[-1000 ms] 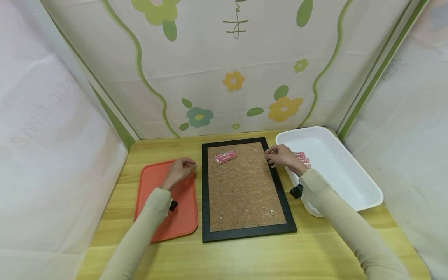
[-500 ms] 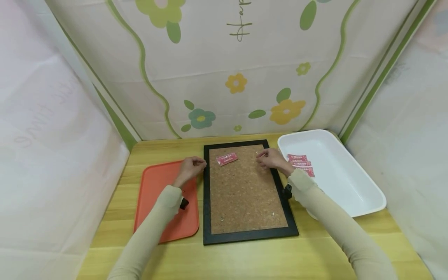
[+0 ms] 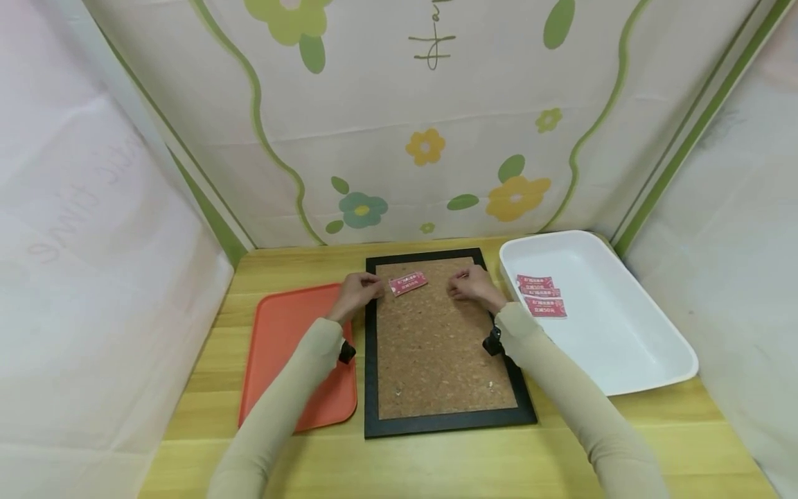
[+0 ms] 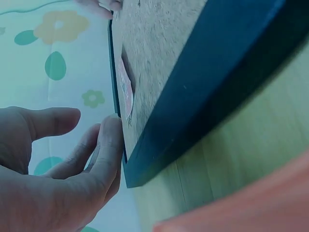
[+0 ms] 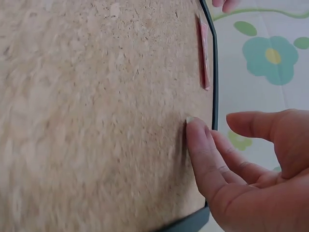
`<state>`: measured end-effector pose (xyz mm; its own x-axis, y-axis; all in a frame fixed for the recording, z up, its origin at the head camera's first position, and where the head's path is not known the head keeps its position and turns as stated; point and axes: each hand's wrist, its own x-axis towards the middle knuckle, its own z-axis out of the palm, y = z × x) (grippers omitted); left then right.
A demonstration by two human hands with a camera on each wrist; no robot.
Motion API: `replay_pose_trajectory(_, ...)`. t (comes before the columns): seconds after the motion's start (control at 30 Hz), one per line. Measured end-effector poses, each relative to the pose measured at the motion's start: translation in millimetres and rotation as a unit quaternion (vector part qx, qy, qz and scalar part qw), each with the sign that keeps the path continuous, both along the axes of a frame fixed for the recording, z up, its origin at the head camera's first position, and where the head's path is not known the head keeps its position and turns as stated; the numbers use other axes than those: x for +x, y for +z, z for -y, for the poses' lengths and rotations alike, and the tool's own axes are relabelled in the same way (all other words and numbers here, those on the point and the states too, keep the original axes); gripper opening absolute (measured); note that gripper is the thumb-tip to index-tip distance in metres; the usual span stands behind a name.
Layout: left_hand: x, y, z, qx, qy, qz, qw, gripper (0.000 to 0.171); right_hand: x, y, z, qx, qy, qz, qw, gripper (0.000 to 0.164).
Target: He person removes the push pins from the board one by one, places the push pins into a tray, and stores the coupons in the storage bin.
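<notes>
A pink coupon [image 3: 408, 283] with white print lies slightly askew near the top left of a black-framed cork board [image 3: 445, 346]. Just left of it, my left hand [image 3: 358, 294] reaches over the frame's left edge. In the left wrist view the thumb of that hand [image 4: 72, 164] stands apart from relaxed fingers, with nothing between them. My right hand [image 3: 475, 285] is low over the board, to the coupon's right. The right wrist view shows its index fingertip [image 5: 195, 133] close to the cork and the thumb well away, with no thing held.
Several pink coupons [image 3: 541, 298] overlap in a white bin [image 3: 630, 333] on the right. An orange tray [image 3: 299, 333] lies left of the board, under the left forearm. Small pins [image 3: 490, 384] show near the board's lower corners. Printed curtains surround the wooden table [image 3: 436, 464].
My right hand has moved left from the frame's right edge onto the cork. My left hand has moved right from the orange tray toward the coupon. The coupon stays in place.
</notes>
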<state>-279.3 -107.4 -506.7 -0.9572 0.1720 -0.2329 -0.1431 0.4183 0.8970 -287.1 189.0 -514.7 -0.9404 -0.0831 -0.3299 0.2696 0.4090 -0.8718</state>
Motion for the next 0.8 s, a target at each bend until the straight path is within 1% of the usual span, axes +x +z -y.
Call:
replay_pose_trajectory(0.13, -3.0, -0.3, -6, -0.003, 0.003, -0.006, 1.0, 0.037, -5.0, -5.1, 4, -0.004, -0.025, -0.002, 1.0, 0.03)
replay_pose_trajectory(0.27, -6.5, -5.0, -13, -0.027, 0.015, -0.017, 0.9994, 0.034, -9.6, -10.4, 10, -0.017, -0.041, 0.002, 0.999, 0.031)
replay_pose_trajectory(0.37, -8.6, -8.7, -19, -0.038, 0.02, -0.016, 0.9989, 0.032, -12.3, -12.2, 14, -0.021, -0.047, 0.001, 0.999, 0.03)
replay_pose_trajectory(0.47, -11.1, -12.1, -23, -0.032, 0.026, -0.002, 0.9991, 0.031, -15.5, -13.6, 20, -0.021, -0.057, -0.005, 0.998, 0.029)
replay_pose_trajectory(0.6, -15.0, -15.6, -29, -0.022, 0.038, 0.013, 0.9989, 0.03, -19.1, -15.5, 29, -0.042, -0.072, -0.007, 0.996, 0.027)
replay_pose_trajectory(0.7, -17.1, -17.6, -33, -0.028, 0.04, 0.007, 0.9988, 0.029, -19.0, -15.4, 34, -0.054, -0.079, -0.003, 0.995, 0.026)
replay_pose_trajectory(0.8, -17.4, -17.8, -36, -0.03, 0.038, -0.003, 0.9988, 0.03, -18.9, -16.3, 36, -0.059, -0.077, -0.006, 0.995, 0.025)
